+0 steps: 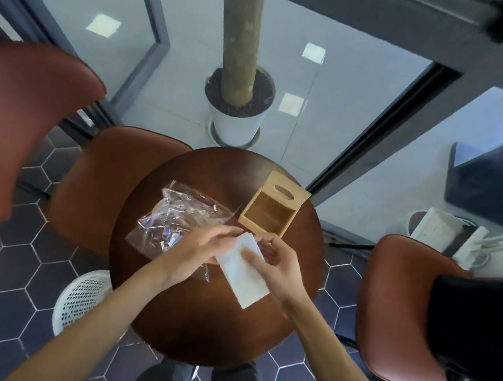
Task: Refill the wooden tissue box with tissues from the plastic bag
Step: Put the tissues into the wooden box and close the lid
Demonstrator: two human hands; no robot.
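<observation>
A white stack of tissues [245, 279] is held over the round brown table [200, 329]. My right hand [277, 267] grips the stack from the right, thumb on top. My left hand [203, 243] holds its far left edge with the fingertips. A crumpled clear plastic bag [173, 221] lies on the table just left of my hands and looks empty. The light wooden tissue box [274, 205] lies on its side at the table's far right, its open bottom facing me and its inside bare. The oval slot faces away.
Brown padded chairs stand at the left [14, 129], behind the table [108, 182] and at the right [405, 311]. A white slotted basket [80, 298] sits on the hexagon-tiled floor by the table. A potted tree in a white pot [236, 116] stands beyond.
</observation>
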